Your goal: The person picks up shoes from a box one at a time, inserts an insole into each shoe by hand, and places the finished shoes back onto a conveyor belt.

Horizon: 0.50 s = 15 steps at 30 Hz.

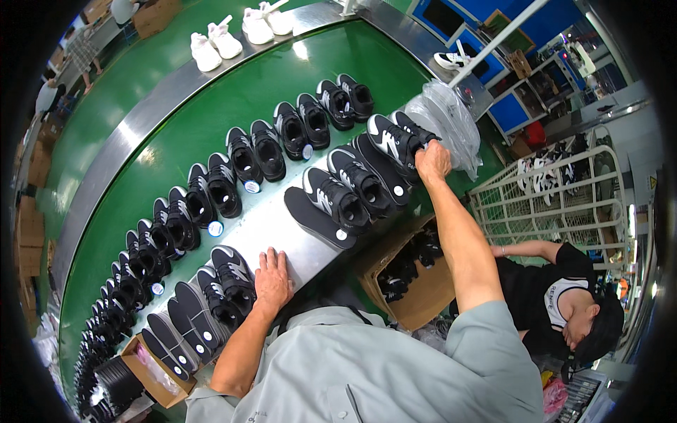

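My right hand (pixel 434 162) is closed on the heel end of a black sneaker (pixel 412 127). Beside that sneaker is its mate, a black shoe with a white side mark (pixel 388 141). My left hand (pixel 273 278) lies flat with fingers stretched on the metal shelf (pixel 264 236). Just left of it stands a pair of black sneakers (pixel 233 275). Between my hands sit another two sneakers (pixel 335 197), with a black insole (pixel 310 217) on one side and a second insole (pixel 377 166) behind them. Round white stickers mark the insole ends.
A long row of black shoes (pixel 243 155) runs along the green belt (pixel 317 60). Clear plastic bags (pixel 448 123) lie right of my right hand. More insoles (pixel 187 321) and a small carton (pixel 151 374) stand at left. An open carton (pixel 416 296) and a person (pixel 564 296) are at right.
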Motion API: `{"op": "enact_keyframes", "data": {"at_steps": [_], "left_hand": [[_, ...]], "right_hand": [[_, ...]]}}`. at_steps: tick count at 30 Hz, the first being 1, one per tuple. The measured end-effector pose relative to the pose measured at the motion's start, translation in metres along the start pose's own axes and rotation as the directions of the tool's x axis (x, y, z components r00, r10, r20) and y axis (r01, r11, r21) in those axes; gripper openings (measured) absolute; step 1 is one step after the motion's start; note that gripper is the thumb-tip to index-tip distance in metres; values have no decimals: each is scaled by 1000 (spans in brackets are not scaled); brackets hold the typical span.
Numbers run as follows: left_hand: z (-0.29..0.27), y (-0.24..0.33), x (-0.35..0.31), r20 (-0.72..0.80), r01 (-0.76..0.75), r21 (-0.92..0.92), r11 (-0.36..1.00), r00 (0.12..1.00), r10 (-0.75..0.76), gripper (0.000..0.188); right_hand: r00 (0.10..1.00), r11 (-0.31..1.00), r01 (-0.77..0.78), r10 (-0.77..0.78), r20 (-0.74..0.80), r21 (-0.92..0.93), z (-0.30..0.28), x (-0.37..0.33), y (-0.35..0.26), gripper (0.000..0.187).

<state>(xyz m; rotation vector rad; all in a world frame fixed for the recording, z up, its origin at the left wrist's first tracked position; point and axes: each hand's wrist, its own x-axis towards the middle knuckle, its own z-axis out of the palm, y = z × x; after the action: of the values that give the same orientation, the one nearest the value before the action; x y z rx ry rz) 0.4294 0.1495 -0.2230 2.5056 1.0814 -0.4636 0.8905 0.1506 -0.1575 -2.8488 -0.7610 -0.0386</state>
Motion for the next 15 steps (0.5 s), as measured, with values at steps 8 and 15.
{"op": "enact_keyframes", "data": {"at_steps": [8,15], "left_hand": [[5,-2,64,-504,29,-175,984,856,-115,50],[46,2,87,-541,97,-214,972,817,-201,55]], "right_hand": [[968,986,17,25,250,-165,-1,6,-12,26],[911,964,223,-154,383,-143,-13,27,9,34]]}}
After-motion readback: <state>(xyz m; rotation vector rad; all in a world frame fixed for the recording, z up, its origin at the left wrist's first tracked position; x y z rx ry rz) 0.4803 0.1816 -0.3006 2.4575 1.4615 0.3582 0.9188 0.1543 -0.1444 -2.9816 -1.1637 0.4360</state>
